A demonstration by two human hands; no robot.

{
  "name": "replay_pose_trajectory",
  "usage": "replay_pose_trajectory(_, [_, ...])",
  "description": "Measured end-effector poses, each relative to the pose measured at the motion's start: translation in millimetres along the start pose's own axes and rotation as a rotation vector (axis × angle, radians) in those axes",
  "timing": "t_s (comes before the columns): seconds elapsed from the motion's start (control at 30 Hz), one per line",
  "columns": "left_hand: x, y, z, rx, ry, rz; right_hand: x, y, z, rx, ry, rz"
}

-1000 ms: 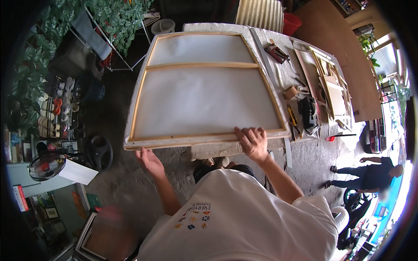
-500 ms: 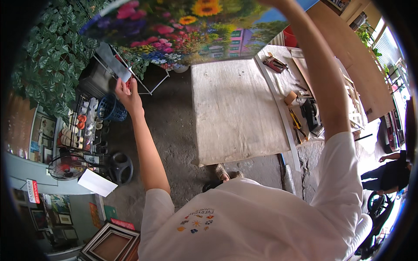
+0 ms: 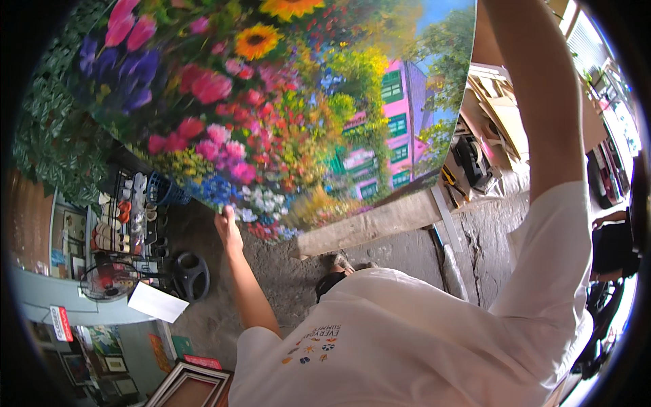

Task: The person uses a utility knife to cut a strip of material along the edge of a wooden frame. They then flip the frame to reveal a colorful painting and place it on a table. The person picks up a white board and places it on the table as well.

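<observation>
A large painting [image 3: 271,122] of bright flowers and a pink house fills the upper middle, tilted so that its painted face shows. My left hand [image 3: 229,232] is closed on its lower edge, below the blue and white flowers; the thumb shows and the other fingers are mostly hidden behind the painting. My right arm [image 3: 542,102] reaches up along the painting's right side and leaves the picture at the top, so the right hand is out of sight. Under the painting, the cloth-covered table [image 3: 380,222] shows only its near edge.
A metal straightedge [image 3: 447,220] juts over the table's near edge, beside a yellow-handled tool [image 3: 453,184] and a black tape dispenser [image 3: 473,163]. At left stand a fan [image 3: 108,278], a shoe rack [image 3: 129,217] and a blue basket [image 3: 166,190]. Picture frames [image 3: 193,386] lie lower left.
The painting has come down and nearer, tilting its face toward me and covering most of the table. My left hand has moved from beside the metal stand onto the painting's lower edge.
</observation>
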State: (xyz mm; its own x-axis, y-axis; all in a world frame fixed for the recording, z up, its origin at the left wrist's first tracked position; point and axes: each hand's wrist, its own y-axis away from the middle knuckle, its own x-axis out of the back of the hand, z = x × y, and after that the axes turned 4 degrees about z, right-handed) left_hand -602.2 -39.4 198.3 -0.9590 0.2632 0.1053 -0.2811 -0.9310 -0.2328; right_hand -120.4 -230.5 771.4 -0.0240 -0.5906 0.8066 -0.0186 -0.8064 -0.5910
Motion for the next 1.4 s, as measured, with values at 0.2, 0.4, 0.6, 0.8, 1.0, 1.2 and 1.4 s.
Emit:
replay_pose_trajectory(0.2, [-13.9, 71.9, -3.5, 0.115, 0.243, 0.269, -35.5, -3.4, -2.1, 0.055, -0.087, -0.140])
replay_pose_trajectory(0.4, [-39.7, 85.1, 37.6, 0.241, 0.480, 0.274, -72.3, 4.6, 39.0, 0.150, -0.074, 0.327])
replay_pose_trajectory(0.6, [-9.4, 91.2, 52.6, 0.394, 0.411, 0.224, -25.1, 267.8, -33.5, -0.393, -0.018, 0.481])
replay_pose_trajectory(0.8, [-15.8, 66.3, 84.6, 0.489, 0.288, 0.058, -72.1, 576.7, -65.0, -0.995, 0.055, 0.304])
replay_pose_trajectory(1.0, [9.1, 47.1, 66.8, 0.688, 0.173, -0.139, -76.5, 690.0, -306.1, -1.624, -0.555, 0.275])
replay_pose_trajectory(1.2, [-5.0, 44.1, 70.5, 0.846, 0.009, -0.233, -111.3, 688.2, -476.2, -1.868, -0.456, -0.123])
replay_pose_trajectory(1.4, [28.0, 35.3, 31.0, 0.750, -0.044, -0.260, -150.2, 655.8, -482.5, -1.658, -0.410, -0.364])
